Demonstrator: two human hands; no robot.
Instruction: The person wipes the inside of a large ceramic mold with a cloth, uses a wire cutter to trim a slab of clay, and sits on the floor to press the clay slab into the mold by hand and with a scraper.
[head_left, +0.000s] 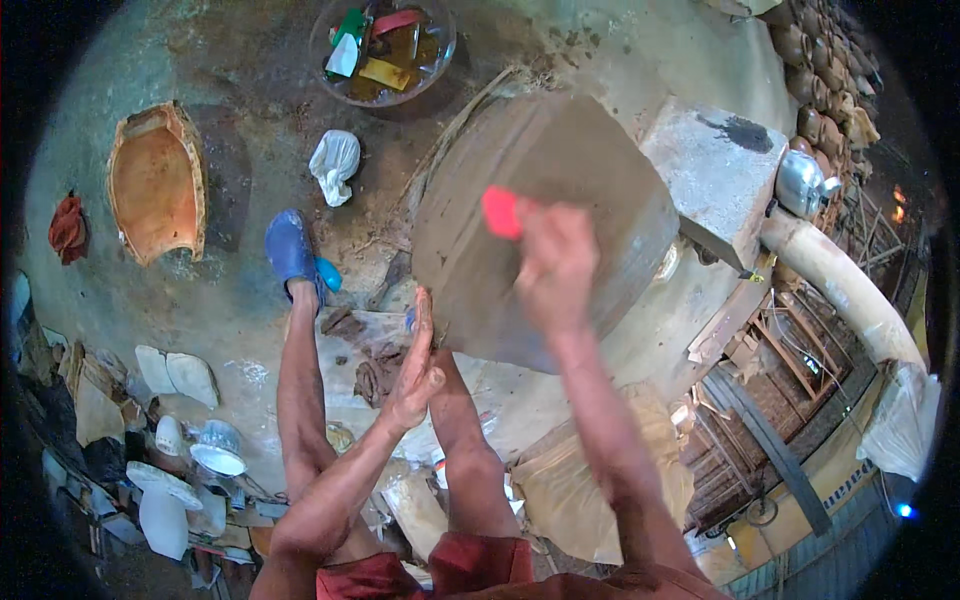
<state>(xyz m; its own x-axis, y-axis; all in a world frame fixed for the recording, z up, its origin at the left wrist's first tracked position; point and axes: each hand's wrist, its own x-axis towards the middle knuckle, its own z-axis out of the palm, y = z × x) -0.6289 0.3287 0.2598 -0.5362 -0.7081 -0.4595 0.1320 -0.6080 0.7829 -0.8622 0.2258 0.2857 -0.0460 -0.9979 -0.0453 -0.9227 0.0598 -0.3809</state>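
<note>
In front of me stands a large grey-brown clay form [600, 150] with a smooth, streaked surface and rounded edges. My right hand [556, 262], slightly blurred, grips a small red scraper [501, 212] over the clay's face; the scraper looks pressed against it. My left hand [416, 370] is held flat and edge-on, fingers stretched out, along the clay's lower left side. Nothing shows in it. Dark lumps of clay [375, 375] lie on the ground between my legs.
A bowl [445, 50] of murky water with several coloured scrapers sits at the far side. A white cloth bundle [335, 167] and an orange mould-like shell [155, 190] lie left. A concrete block [700, 170] and silver kettle [803, 183] stand right; stacked pots [808, 85] are beyond.
</note>
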